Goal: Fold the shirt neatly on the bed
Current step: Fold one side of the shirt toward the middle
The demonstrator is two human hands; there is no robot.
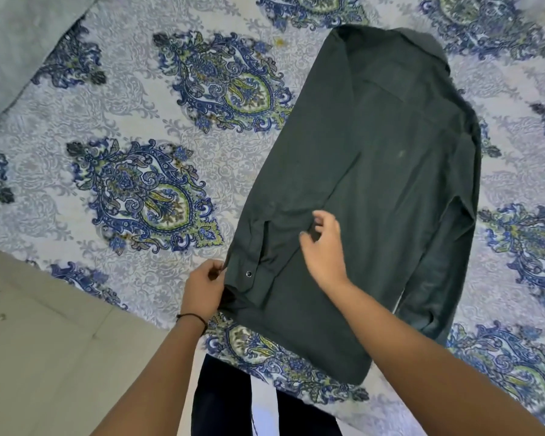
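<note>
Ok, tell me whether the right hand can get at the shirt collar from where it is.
Probably yes: the right hand hovers over the shirt mid-body, and nothing lies between it and the collar at the far end, though that needs a long reach.

Illumination: soft, even, moderately bright; shadows faint. No glare. Wide-angle distortion curves the frame edges. Focus slightly soft overall; the upper corners blur most.

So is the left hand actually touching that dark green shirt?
Touching. The head view shows the left hand pinching the near left edge of the dark green button-up shirt, by the cuff, with fabric between its fingertips.
</note>
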